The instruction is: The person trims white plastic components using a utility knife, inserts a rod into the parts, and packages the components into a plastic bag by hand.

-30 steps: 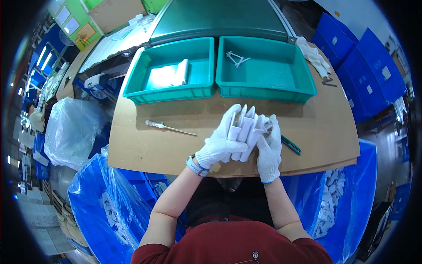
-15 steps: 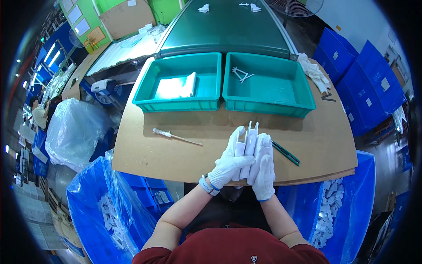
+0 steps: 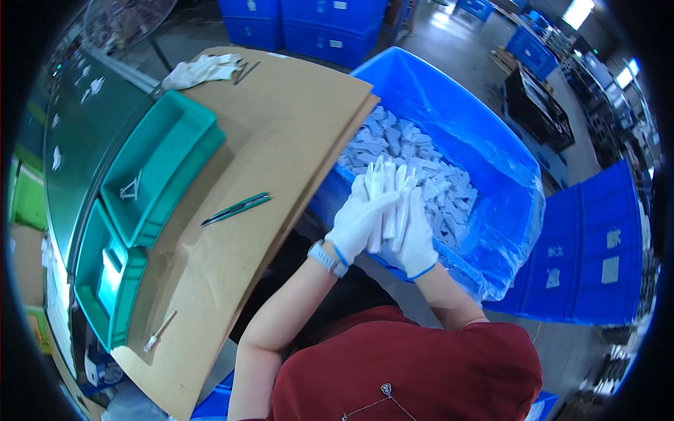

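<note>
White cotton gloves cover both my hands, which are pressed together around several long white plastic parts [image 3: 377, 235]. My left hand [image 3: 357, 219] wraps the bundle from its left side, and my right hand [image 3: 419, 237] closes on it from the right. The parts stick out past the fingers at top and bottom. Both hands are over the near edge of a big blue bin [image 3: 421, 74] lined with clear plastic. Inside it lies a heap of similar white plastic parts [image 3: 449, 193], just beyond my fingers.
To the left, a brown board tabletop [image 3: 281, 105] carries dark green tweezers [image 3: 236, 208], a wooden stick with a white wrapped end [image 3: 160, 331], a teal tray [image 3: 179, 165] with small white pieces, another teal tray [image 3: 121, 319] and spare gloves [image 3: 200, 71]. Blue crates [image 3: 576, 259] stand at right.
My body and view have turned right, away from the table. The bundle, still between both hands, has moved from over the tabletop to above the blue bin.
</note>
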The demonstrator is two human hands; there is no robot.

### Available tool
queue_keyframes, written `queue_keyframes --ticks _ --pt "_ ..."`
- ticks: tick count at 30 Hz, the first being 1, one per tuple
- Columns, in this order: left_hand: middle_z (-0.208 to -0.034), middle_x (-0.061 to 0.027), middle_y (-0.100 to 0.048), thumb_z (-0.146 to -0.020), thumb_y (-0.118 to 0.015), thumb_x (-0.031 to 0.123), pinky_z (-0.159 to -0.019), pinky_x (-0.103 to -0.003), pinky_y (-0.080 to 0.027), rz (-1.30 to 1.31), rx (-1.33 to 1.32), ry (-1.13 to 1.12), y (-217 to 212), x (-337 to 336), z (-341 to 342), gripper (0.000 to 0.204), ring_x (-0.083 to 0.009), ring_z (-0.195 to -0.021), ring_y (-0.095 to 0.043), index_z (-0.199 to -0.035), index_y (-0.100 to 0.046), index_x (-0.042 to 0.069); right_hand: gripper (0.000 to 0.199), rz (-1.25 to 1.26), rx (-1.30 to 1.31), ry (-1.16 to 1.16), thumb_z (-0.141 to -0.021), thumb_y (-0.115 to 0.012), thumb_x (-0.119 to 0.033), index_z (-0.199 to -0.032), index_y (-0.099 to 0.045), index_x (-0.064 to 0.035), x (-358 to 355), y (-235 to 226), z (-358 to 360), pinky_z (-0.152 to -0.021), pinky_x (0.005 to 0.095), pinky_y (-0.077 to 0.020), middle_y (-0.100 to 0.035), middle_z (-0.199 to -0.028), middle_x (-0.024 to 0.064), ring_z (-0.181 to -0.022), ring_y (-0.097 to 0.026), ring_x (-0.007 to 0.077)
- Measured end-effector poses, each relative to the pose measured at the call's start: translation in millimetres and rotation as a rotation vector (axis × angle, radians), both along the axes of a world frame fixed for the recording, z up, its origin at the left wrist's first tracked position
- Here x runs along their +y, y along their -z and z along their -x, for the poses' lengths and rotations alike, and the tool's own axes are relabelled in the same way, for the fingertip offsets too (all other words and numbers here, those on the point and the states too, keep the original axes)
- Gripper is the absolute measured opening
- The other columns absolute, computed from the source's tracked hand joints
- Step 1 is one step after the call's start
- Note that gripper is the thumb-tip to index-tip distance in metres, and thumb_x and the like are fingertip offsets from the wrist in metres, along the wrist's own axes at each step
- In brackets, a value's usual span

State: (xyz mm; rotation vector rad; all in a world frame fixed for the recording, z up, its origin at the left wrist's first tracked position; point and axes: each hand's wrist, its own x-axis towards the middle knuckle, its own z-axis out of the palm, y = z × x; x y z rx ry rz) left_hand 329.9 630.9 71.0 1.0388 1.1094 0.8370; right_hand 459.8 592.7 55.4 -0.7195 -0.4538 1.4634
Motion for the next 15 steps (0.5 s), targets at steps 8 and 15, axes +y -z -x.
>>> queue_keyframes --ticks 8,15 --pt "-0.099 -0.0080 -0.063 -0.095 -0.067 0.016 -0.073 -0.032 -0.051 0.162 -0.609 0.059 10.3 39.1 -36.7 0.015 -0.0160 -0.089 -0.063 -0.101 -0.055 0.010 0.051 0.386 0.269 -0.093 -0.105 -0.041 -0.056 -0.118 -0.061 -0.0109 41.1 -5.3 -40.5 -0.081 0.0497 -0.0547 -0.066 -0.094 0.0091 -0.082 -0.063 0.0270" --pt "-0.136 -0.0116 -0.058 -0.098 -0.063 0.026 -0.110 -0.034 -0.040 -0.284 -0.210 0.055 -35.9 -33.4 55.3 0.049 -0.0216 -0.129 -0.054 -0.138 -0.054 -0.001 0.042 -0.445 -0.868 -0.340 -0.106 -0.044 -0.043 -0.129 -0.061 -0.0118 68.9 58.4 -46.1 -0.108 0.0510 -0.0445 -0.068 -0.126 0.0168 -0.124 -0.059 0.0336"
